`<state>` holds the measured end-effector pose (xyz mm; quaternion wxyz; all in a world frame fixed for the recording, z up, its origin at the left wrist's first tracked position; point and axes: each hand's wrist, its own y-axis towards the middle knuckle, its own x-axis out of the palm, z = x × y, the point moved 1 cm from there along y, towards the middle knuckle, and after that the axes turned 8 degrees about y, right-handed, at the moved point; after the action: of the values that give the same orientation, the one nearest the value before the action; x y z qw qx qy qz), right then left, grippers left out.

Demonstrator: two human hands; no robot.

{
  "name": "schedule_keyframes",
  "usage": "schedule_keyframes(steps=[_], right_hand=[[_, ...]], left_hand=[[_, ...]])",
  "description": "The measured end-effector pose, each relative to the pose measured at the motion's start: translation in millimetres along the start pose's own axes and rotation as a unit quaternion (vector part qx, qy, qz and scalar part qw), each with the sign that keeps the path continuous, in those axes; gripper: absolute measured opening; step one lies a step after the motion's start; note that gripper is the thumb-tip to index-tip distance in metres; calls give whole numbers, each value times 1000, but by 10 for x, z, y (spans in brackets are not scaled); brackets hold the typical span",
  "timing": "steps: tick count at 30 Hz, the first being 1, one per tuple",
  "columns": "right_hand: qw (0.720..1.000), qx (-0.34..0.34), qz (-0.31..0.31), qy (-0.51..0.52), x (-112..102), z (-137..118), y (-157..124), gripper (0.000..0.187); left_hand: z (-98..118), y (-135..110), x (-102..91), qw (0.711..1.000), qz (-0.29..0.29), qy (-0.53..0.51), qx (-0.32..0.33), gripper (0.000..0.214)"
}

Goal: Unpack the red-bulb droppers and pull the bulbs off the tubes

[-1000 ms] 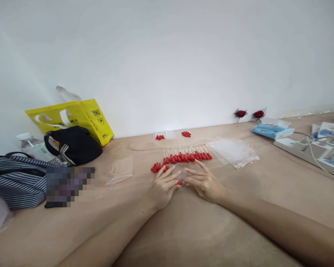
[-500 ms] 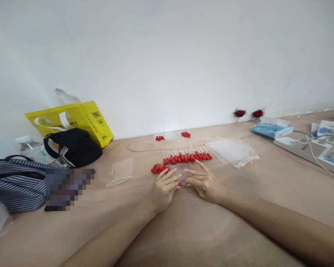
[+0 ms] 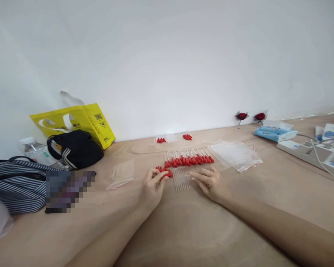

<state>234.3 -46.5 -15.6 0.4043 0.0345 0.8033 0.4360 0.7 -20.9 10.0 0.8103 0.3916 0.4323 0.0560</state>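
Observation:
My left hand (image 3: 153, 185) has its thumb and forefinger closed on a red rubber bulb (image 3: 167, 174), at the edge of a small heap of such bulbs (image 3: 159, 169). A row of thin clear tubes (image 3: 180, 181) lies side by side between my hands. On the right, my right hand (image 3: 212, 182) pinches what looks like one clear tube, its end pointing left above the row. Just beyond lie many droppers (image 3: 189, 160), clear stems pointing away and red bulbs toward me.
Clear plastic bags lie to the left (image 3: 121, 174) and right (image 3: 233, 154). Farther back, another bag (image 3: 174, 138) has red bulbs on it. A yellow bag (image 3: 97, 124), black pouch (image 3: 82, 150) and striped bag (image 3: 19, 185) stand left. Tissues (image 3: 274, 131) and a power strip (image 3: 295, 148) are right.
My hands have moved apart. My left hand went from over the tubes, where a red bulb was at its fingertips, left to the bulb heap. The tube row is now uncovered.

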Motion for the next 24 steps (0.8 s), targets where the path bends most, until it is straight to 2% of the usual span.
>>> schedule_keyframes(steps=[2,4,6,9,13,16,21,24], right_hand=[[1000,27,4,11,39,48,16,29],[999,45,-6,29,84,98,35,33],[997,57,-23,39,125,140,54,37],[995,78,-36,50,164,172,78,37],[992,111,-20,61,184,169,110,22],[990,119,-23,71,188,135,131,17],[987,102,-60,113,147,4,148,10],[985,85,-77,128,118,-76,149,15]], left_hand=[[-156,93,-20,990,-5,56,-132,26],[-337,190,-38,961,-43,94,-255,31],[-482,271,-48,951,-69,96,-286,32],[-580,322,-29,949,-102,87,-285,35],[-533,303,-1,949,-134,79,-273,40],[-493,288,-23,951,-135,86,-265,35],[-505,288,-65,951,-130,104,-262,41],[-504,287,-67,951,-128,100,-264,41]])
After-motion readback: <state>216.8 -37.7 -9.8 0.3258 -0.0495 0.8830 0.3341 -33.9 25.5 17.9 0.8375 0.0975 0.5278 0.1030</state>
